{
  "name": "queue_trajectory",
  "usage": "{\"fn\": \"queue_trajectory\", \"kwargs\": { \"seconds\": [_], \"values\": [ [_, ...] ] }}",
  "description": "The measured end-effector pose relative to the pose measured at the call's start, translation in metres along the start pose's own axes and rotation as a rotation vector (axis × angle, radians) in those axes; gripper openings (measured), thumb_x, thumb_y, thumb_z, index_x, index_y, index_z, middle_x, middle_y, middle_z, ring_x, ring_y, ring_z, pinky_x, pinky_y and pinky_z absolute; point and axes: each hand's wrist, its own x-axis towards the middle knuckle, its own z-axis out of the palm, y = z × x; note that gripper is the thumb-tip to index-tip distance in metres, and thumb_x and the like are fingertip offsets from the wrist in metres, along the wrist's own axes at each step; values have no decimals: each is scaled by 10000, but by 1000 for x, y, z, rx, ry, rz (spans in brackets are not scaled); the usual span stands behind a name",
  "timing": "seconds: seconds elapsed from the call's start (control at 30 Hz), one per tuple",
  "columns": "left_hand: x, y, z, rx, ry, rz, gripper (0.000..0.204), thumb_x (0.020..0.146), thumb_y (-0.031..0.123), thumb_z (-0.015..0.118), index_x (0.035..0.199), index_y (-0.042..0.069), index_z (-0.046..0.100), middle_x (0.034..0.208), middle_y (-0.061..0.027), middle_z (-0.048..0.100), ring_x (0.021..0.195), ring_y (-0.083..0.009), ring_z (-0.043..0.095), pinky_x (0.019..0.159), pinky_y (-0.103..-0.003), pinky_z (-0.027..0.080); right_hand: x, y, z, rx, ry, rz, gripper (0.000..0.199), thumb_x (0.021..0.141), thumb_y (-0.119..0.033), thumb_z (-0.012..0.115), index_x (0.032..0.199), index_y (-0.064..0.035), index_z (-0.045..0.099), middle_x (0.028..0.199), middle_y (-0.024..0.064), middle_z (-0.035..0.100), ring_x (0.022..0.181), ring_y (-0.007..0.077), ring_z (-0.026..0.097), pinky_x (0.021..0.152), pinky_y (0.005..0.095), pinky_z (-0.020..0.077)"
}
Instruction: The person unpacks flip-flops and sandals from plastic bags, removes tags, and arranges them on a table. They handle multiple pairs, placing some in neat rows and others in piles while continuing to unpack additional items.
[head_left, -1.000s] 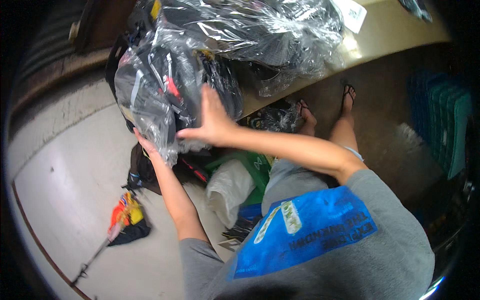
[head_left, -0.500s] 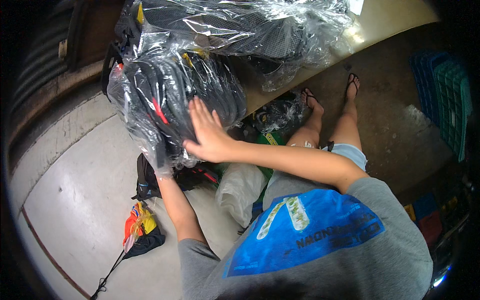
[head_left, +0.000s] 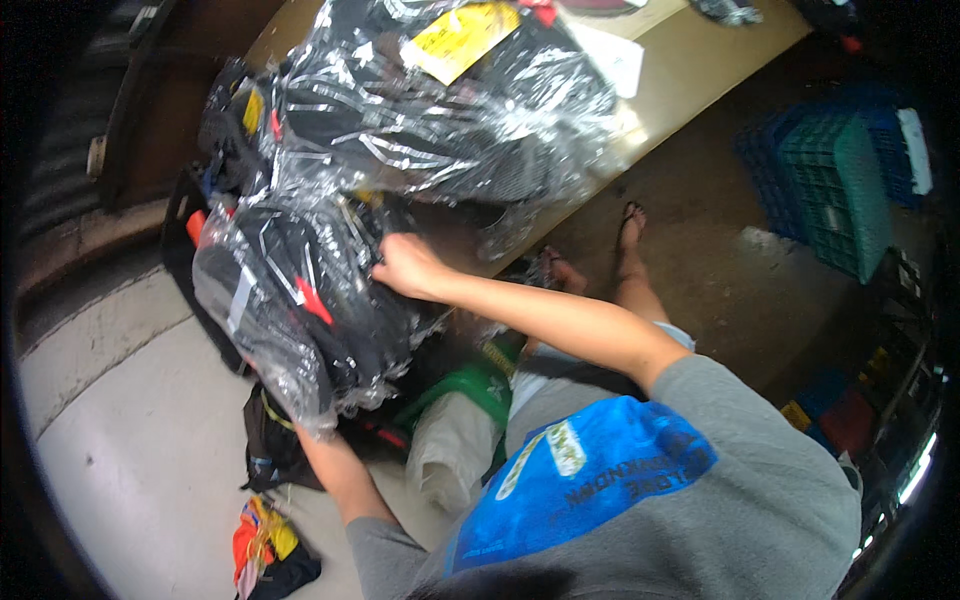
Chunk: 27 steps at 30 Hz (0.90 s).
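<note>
The right hand (head_left: 405, 265) lies curled, fingers bent, on the upper right face of a clear-plastic-wrapped bundle of dark goods (head_left: 295, 310), gripping the wrap near its top edge; the left hand is hidden beneath that same bundle, only the forearm (head_left: 340, 475) showing at about 6 o'clock of it, so I cannot tell how far it is open, though the arm appears to bear the bundle from below; the bundle itself sits at about 9 o'clock of the view's centre, tilted, with one small red tab and one white label showing through the film; a second, larger wrapped bundle (head_left: 450, 110) rests at 12 o'clock on the tan tabletop (head_left: 700, 70), touching the held one along its lower left edge and carrying one yellow tag (head_left: 460, 38) and one white sheet (head_left: 610, 55); two bare feet in sandals (head_left: 630, 215) show at 2 o'clock of the right hand on the brown floor; two stacked crates, one green (head_left: 835, 190) and one blue behind it, stand at 3 o'clock, well apart; under the held bundle lie one green container (head_left: 460, 390), one white bag (head_left: 450, 450) and one dark bag (head_left: 270, 445); one orange-and-yellow item (head_left: 262, 545) lies on the pale floor at 7 o'clock.
</note>
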Motion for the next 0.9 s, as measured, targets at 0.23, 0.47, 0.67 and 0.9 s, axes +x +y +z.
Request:
{"fn": "queue_trajectory", "kwargs": {
  "seconds": [0.23, 0.47, 0.67, 0.9],
  "values": [
    [-26, 2, -1, -25, 66, 30, 684, 797, 477, 467, 1324, 57, 352, 1302, -136, 421, 1173, -292, 424, 985, -427, 342, -6, -21, 16, 376, 59, -356, 388, 650, -209, 656, 862, -14, 395, 884, 141, 434, 736, 246, 461, 662, 343, 394],
    [-34, 5, 6, -80, 51, 48, 683, 792, 474, 457, 1327, 63, 352, 1304, -142, 421, 1177, -299, 425, 984, -437, 347, -17, -47, 13, 517, -48, -308, 303, 722, -65, 514, 950, -65, 314, 853, 158, 465, 845, 392, 518, 704, 418, 398],
    [2, 10, 8, -210, -174, 62, 682, 787, 471, 448, 1330, 68, 352, 1307, -146, 420, 1181, -306, 425, 982, -445, 352, -32, -84, -42, 299, 234, -354, 225, 723, -95, 506, 925, -52, 419, 587, 172, 518, 557, 352, 554, 518, 447, 397],
    [16, 7, -31, -368, -277, -140, 694, 816, 514, 435, 1341, 71, 331, 1323, -129, 408, 1191, -301, 415, 986, -442, 345, -149, -140, -190, 109, 133, -462, 245, 658, 10, 485, 895, -6, 427, 834, 61, 397, 772, 148, 413, 705, 266, 368]
  ]
}}
